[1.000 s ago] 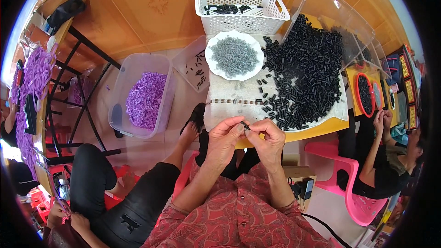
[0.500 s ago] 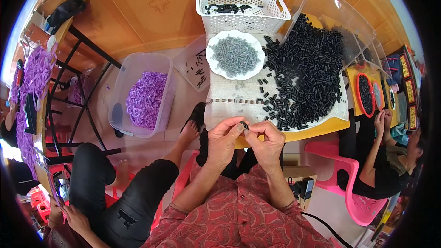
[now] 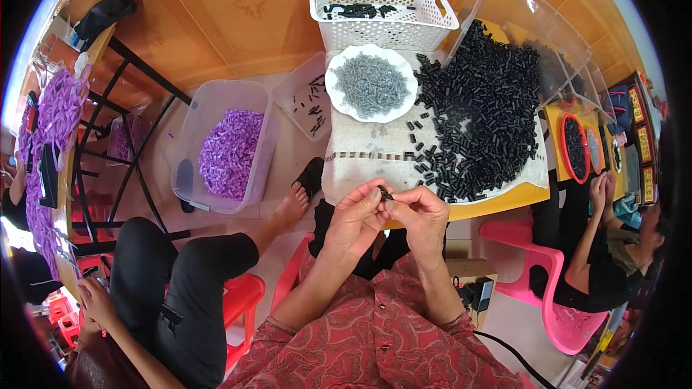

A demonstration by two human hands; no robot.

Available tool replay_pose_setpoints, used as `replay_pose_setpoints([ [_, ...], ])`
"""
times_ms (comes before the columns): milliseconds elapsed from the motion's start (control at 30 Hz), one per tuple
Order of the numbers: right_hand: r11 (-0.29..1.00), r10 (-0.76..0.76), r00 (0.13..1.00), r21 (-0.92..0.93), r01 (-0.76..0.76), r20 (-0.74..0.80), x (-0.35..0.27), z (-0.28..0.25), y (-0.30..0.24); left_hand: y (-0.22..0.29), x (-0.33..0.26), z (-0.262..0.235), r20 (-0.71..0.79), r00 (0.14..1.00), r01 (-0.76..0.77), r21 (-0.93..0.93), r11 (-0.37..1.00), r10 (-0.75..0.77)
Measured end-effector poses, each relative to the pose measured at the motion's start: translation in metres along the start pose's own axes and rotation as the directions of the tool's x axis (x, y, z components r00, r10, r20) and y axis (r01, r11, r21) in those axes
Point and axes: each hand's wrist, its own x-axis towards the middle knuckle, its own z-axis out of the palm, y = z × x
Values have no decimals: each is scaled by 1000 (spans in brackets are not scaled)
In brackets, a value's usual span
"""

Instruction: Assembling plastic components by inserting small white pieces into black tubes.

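Note:
At the near edge of the table, my left hand and my right hand meet fingertip to fingertip. Between their thumbs and forefingers is a small black plastic piece, mostly covered by the fingers. Its exact kind is too small to make out. Beyond my right hand spreads a large heap of short black tubular pieces on a white cloth. Further off, a white scalloped plate carries a mound of small clear-grey pieces.
A white perforated basket with some black pieces stands at the back. A clear bin of purple pieces sits on the left. Seated people are close by: a person's knee at left, another on a pink chair at right.
My fingers have shifted slightly around the black piece, which shows a little more. The person at left has moved their legs, uncovering more of a red stool.

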Motion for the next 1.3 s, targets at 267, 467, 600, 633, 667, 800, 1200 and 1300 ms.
replay_pose_setpoints([
  [267,999,-21,1000,-30,21,-12,1,2,1,2,-1,2,-14,1000,6,40,999,-5],
  [467,981,-83,995,-182,71,-56,0,2,8,3,-3,9,-9,997,-80,125,989,81],
  [600,938,-192,980,-305,166,-57,0,0,13,1,-3,9,8,985,-169,259,951,173],
  [633,915,-226,972,-353,193,-55,0,0,13,0,-3,10,12,977,-205,310,929,211],
  [667,915,-226,973,-353,193,-54,0,1,11,0,-3,10,11,977,-205,309,929,212],
  [800,822,-327,945,-498,275,-20,-1,5,3,-1,-3,10,27,966,-248,381,891,257],
  [1200,613,-507,854,-647,453,117,-1,10,-5,7,-6,9,119,939,-314,684,658,324],
  [1300,660,-417,894,-622,422,163,0,2,-13,9,-8,8,114,945,-297,687,663,306],
])
